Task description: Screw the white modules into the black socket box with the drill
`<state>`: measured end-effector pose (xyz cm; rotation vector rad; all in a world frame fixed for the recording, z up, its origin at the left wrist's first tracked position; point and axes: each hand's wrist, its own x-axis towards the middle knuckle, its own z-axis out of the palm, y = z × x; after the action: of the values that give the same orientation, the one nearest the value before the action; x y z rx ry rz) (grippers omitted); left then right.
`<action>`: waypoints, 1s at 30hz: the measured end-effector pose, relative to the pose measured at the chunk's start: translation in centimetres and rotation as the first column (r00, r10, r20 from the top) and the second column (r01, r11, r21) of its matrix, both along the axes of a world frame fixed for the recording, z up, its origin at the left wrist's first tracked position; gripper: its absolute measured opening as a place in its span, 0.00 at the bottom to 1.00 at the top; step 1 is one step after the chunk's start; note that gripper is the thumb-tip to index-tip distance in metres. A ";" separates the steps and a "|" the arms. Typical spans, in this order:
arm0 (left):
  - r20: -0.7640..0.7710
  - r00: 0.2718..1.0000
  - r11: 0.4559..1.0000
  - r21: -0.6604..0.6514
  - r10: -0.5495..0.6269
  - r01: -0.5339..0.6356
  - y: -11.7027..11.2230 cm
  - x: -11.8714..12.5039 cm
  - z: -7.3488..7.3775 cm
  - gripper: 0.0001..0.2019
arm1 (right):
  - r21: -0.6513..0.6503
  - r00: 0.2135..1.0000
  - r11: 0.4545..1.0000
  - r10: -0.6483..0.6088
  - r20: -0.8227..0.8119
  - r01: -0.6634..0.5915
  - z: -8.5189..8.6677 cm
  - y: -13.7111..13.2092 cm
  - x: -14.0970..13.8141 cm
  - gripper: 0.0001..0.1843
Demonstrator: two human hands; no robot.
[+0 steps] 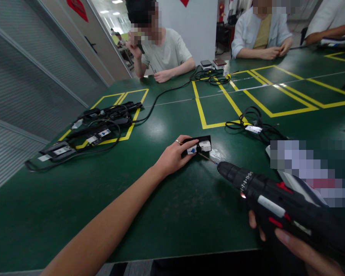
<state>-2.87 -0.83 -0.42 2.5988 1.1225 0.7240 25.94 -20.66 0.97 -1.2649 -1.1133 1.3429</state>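
Note:
Near the middle of the green table, my left hand [175, 155] grips a small black-and-white box-like part [204, 146] by its left end, steadying it on the surface. A ring shows on one finger. My right hand [293, 245] is wrapped around the grip of a black and red cordless drill [253, 184] at the lower right, and a small light glows on the tool. Its long thin bit [209, 158] points left, with the tip at the front of the small part. Whether the tip sits in a screw I cannot tell.
Black adapters and cables [103, 122] lie in a heap at the left of the green table [161, 207]. More cables [255, 124] lie right of centre, beside a blurred pale object [301, 172]. Yellow tape [204, 111] marks rectangles. Several people sit across the table.

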 end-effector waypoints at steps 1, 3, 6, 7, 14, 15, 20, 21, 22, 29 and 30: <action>0.002 1.000 1.000 0.003 -0.002 0.002 0.0 0.0 0.0 0.21 | -0.030 1.000 1.000 -0.004 -0.030 0.004 0.2 0.0 -0.1 0.22; -0.001 1.000 1.000 0.005 -0.004 0.004 0.0 0.0 0.1 0.21 | -0.068 0.997 0.998 -0.010 -0.082 0.005 0.3 0.0 0.0 0.24; -0.019 1.000 1.000 0.001 0.003 -0.003 0.0 0.0 0.1 0.21 | -0.067 0.994 0.997 0.023 -0.103 -0.030 -0.4 -0.3 0.7 0.26; -0.023 1.000 1.000 0.000 0.007 -0.007 0.0 0.0 0.0 0.21 | -0.071 0.995 0.996 0.038 -0.094 -0.045 -0.8 -0.4 1.0 0.27; 0.008 1.000 1.000 -0.008 -0.003 0.003 0.1 -0.1 -0.2 0.21 | -0.078 0.991 0.989 0.129 0.015 -0.128 -1.7 -0.3 2.0 0.27; 0.012 1.000 1.000 -0.008 -0.005 0.005 0.1 -0.1 -0.2 0.21 | -0.078 0.990 0.988 0.137 0.016 -0.135 -1.5 -0.2 1.9 0.27; 0.010 1.000 1.000 -0.011 0.001 -0.001 0.0 0.0 -0.1 0.21 | -0.093 0.992 0.989 0.116 0.045 -0.111 -1.8 -0.4 2.1 0.27; 0.010 1.000 1.000 -0.011 0.001 -0.001 0.0 0.0 -0.1 0.21 | -0.096 0.992 0.990 0.110 0.056 -0.104 -1.9 -0.5 2.2 0.29; 0.012 1.000 1.000 -0.010 0.001 0.000 0.0 0.0 -0.1 0.21 | -0.100 0.992 0.990 0.109 0.069 -0.102 -2.1 -0.5 2.3 0.31; -0.001 1.000 1.000 -0.011 0.000 0.000 -0.1 0.0 0.1 0.22 | -0.082 0.986 0.987 0.142 0.082 -0.135 -1.4 -0.2 1.8 0.26; -0.006 1.000 1.000 -0.014 0.004 -0.004 -0.1 0.0 0.1 0.22 | -0.077 0.988 0.989 0.132 0.076 -0.126 -1.2 -0.2 1.6 0.25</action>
<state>-2.91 -0.90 -0.31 2.5894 1.1310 0.7068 27.56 -20.83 -0.21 -1.3288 -1.2301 1.4501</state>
